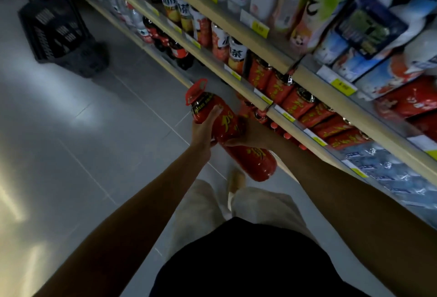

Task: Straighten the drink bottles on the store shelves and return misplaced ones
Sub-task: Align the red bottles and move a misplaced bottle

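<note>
Red bottle (254, 160) in left hand (204, 128), right hand (251, 134) partly hidden.

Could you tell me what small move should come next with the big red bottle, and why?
Probably tip the large red plastic bottle upright and ease it toward the matching red bottles on the shelf: left hand and right hand hold it tilted over the floor.

**What I can't make out**

My right hand (254, 134) wraps behind the big red bottle (255, 162), fingertips hidden. Right of the bottle, the yellow price tags (344, 86) are too blurred to read. Up-left of it, the black basket (59, 34) is smeared.
</note>
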